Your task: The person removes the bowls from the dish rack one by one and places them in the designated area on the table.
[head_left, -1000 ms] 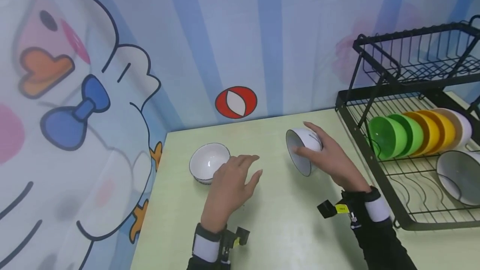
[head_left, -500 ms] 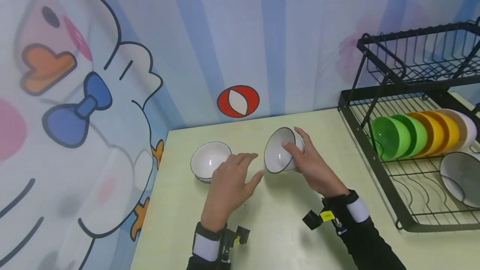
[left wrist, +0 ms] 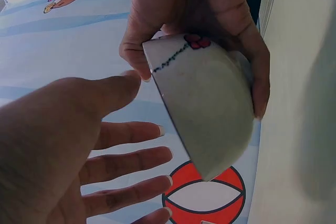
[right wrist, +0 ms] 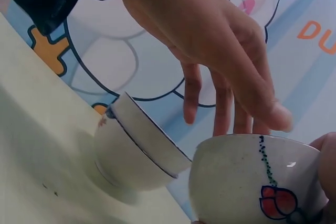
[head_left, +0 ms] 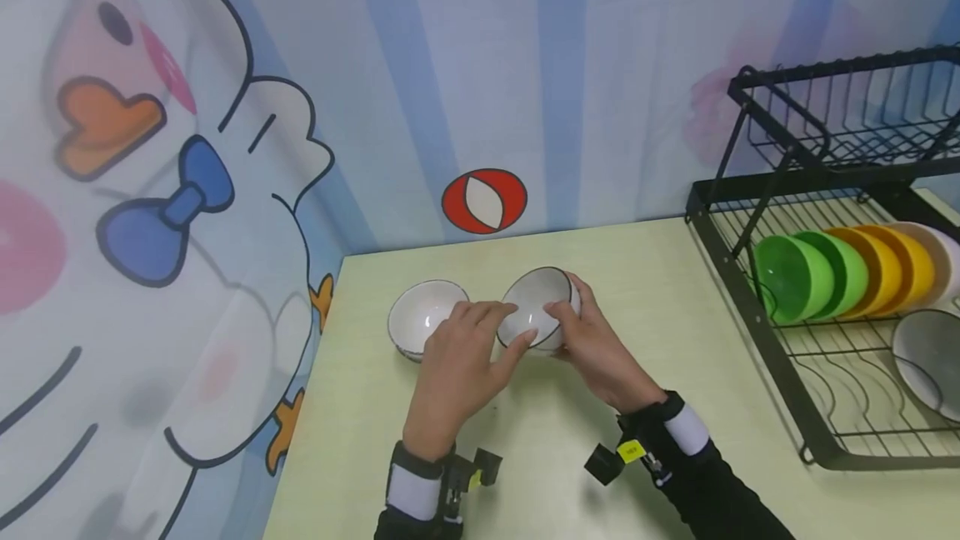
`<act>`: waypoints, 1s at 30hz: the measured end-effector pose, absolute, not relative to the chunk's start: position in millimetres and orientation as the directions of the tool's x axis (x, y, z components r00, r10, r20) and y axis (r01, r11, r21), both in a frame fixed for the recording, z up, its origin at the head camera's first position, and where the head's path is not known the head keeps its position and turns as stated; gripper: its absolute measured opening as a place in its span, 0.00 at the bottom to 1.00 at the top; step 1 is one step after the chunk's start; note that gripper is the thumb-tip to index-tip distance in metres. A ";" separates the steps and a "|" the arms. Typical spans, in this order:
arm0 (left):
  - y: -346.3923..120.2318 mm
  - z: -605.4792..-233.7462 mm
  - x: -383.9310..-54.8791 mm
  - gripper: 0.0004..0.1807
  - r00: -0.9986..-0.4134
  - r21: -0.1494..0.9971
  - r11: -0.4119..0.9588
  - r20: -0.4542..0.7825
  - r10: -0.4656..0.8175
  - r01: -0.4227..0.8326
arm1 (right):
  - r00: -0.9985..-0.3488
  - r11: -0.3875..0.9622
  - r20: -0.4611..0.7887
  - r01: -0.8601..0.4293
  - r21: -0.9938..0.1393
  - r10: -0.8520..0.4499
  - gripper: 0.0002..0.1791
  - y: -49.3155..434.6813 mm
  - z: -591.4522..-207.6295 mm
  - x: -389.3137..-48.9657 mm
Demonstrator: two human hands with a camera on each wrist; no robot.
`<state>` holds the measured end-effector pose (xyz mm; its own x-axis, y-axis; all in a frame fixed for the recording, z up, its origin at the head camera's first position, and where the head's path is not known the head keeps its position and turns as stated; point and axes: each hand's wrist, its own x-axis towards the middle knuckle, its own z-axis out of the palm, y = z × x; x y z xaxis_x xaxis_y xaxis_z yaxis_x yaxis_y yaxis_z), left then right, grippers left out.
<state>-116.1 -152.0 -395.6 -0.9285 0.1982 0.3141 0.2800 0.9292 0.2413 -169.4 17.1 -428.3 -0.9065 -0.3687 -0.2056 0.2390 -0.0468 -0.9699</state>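
My right hand (head_left: 607,357) grips a white bowl (head_left: 534,294) with a dark rim, thumb inside and fingers round its outside. The bowl is tilted above the table, and a red flower shows on its outer side in both wrist views. My left hand (head_left: 456,382) is held at the bowl's left side, fingers extended and thumb apart; the left wrist view shows a gap between these fingers and the bowl. Left of that hand, two similar white bowls (right wrist: 134,153) stand nested on the table, their two rims visible in the right wrist view.
A black two-tier dish rack (head_left: 772,365) stands at the right. Green bowls (head_left: 791,277), yellow bowls (head_left: 892,269) and a pale bowl (head_left: 941,257) lean in a row there, with another white bowl (head_left: 930,361) in front. A cartoon-printed backdrop (head_left: 600,90) borders the table (head_left: 630,273).
My right hand has carried the bowl leftward, from near the rack to beside the left hand, turning its opening more toward the camera. The left hand has stayed almost in place.
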 end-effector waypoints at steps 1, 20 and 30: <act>-152.2 -395.3 -116.3 0.26 -0.932 0.246 0.929 0.306 0.196 0.276 | -0.906 -0.058 -0.201 0.239 -0.969 -0.372 0.35 15.3 -429.0 -169.2; -151.2 -396.0 -118.5 0.20 -0.954 0.306 0.904 0.093 0.285 0.300 | -0.888 -0.229 -0.209 0.321 -0.919 -0.410 0.39 -4.6 -434.7 -168.7; -147.1 -405.8 -123.6 0.09 -0.935 0.278 0.893 0.115 0.336 0.355 | -0.890 -0.262 -0.229 0.348 -0.900 -0.395 0.40 -9.3 -440.1 -166.7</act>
